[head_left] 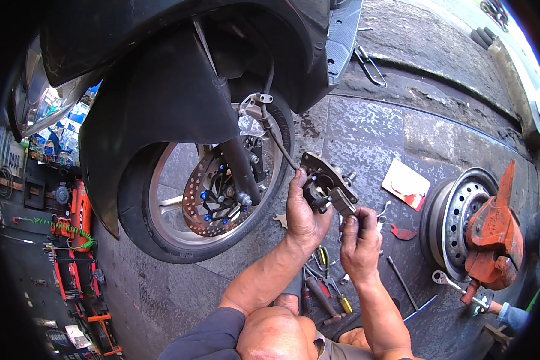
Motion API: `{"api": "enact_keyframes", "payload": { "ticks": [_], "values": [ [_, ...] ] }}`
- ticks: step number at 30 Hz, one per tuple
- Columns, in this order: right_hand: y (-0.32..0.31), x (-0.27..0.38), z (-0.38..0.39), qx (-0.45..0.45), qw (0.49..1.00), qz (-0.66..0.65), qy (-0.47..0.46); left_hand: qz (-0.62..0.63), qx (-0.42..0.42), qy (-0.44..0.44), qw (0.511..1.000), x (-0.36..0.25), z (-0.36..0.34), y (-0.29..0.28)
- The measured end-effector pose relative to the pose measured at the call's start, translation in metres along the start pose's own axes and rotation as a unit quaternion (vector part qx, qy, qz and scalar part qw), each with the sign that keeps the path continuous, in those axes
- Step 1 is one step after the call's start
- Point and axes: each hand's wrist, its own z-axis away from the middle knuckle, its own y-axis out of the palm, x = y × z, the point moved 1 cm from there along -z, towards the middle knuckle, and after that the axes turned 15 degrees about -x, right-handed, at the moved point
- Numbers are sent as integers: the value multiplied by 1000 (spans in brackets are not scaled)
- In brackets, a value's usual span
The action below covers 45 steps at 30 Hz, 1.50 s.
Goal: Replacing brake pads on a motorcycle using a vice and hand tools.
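Note:
My left hand (306, 222) is closed around a dark brake caliper (324, 177), held up right of the motor scooter's front wheel. A brake hose (278, 143) runs from near the fork down to the caliper. My right hand (361, 243) pinches a small grey brake pad (343, 203) at the caliper's lower edge. Whether the pad sits inside the caliper, I cannot tell. To the left, the drilled brake disc (193, 211) with blue bolts is on the wheel, partly behind the fork leg (239, 165).
An orange vise (492, 234) stands on a steel wheel rim (441, 222) at right. Another person's hand (492, 307) is near its handle. Below my hands lie a hammer (323, 298), screwdrivers and pliers. A red-and-white card (405, 183) and a rod (404, 283) are on the floor.

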Motion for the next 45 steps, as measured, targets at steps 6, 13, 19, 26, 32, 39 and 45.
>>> {"api": "enact_keyframes", "payload": {
  "ticks": [6,13,19,26,32,39,45],
  "values": [
    [20,6,2,-35,999,14,6,-26,10,-17,999,-1,9,1],
    [34,14,5,-104,994,1,29,-80,40,-1,996,-2,11,-3],
    [43,5,10,-128,988,-48,66,-109,19,15,994,-2,15,-6],
    [45,-7,18,-148,958,-177,172,-174,99,58,978,1,14,-20],
    [41,-11,23,-113,946,-200,227,-304,69,153,938,3,20,-13],
    [41,-21,21,-106,914,-292,263,-330,78,220,915,6,14,-17],
    [16,-55,8,-58,945,-286,147,-382,75,251,886,3,11,-21]
  ]
}}
